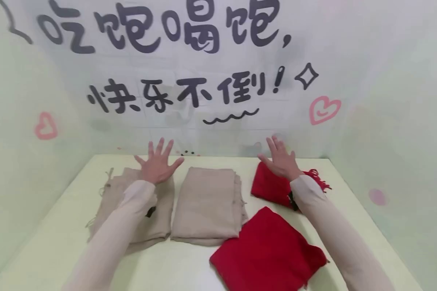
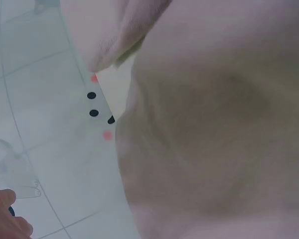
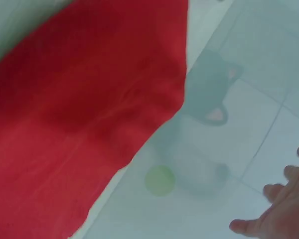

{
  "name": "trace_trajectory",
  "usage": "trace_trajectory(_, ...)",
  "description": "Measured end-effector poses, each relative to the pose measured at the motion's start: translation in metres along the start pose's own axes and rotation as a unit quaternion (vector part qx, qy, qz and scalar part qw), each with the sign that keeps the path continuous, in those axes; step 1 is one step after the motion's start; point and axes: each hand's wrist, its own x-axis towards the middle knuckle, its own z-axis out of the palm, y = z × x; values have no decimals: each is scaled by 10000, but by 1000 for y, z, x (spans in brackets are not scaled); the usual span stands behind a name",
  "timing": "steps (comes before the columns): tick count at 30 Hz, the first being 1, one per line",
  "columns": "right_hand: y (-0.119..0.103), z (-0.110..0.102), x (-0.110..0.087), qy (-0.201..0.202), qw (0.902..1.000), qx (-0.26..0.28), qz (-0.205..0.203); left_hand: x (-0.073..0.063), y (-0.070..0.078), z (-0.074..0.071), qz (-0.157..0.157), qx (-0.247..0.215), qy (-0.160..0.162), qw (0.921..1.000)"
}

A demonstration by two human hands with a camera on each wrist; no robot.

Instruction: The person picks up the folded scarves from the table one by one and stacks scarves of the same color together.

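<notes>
Fingers spread, my left hand (image 1: pixel 158 163) is raised over the far end of a folded beige cloth (image 1: pixel 156 218) with a fringed edge. My right hand (image 1: pixel 282 159), also with straight fingers, is held above a folded red cloth (image 1: pixel 271 188) with fringe. Neither hand holds anything. A second folded beige cloth (image 1: pixel 207 204) lies in the middle, between the hands. Nearer to me, a second red cloth (image 1: pixel 266 254) lies at an angle, meeting the near right corner of the middle beige one. The forearms hide parts of the left beige cloth and the far red cloth.
All the cloths lie on a pale table (image 1: pixel 156 270). A white back wall (image 1: pixel 193 137) with black lettering and drawings rises behind it. Pale side walls stand at the left (image 1: pixel 18 173) and right (image 1: pixel 397 153).
</notes>
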Motion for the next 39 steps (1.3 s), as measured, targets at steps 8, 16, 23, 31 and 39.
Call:
trace_trajectory(8,-17,21,-4,14,9978,665,67,-33,-6,-8,-213,-298,-198,9991)
trace_trajectory(16,-18,32,-8,-421,9798,1945,187,-57,8,23,53,-1503,-28,9886)
trace_trajectory(23,-28,44,7,-647,9609,2664,389,-72,26,31,-264,-2297,-174,9727)
trace_trajectory(31,-45,62,16,-775,9466,3101,424,-94,43,43,-562,-3033,-182,9511)
trace_trajectory(39,-60,79,20,-902,9518,2921,249,-125,67,43,-1174,-3036,-173,9454)
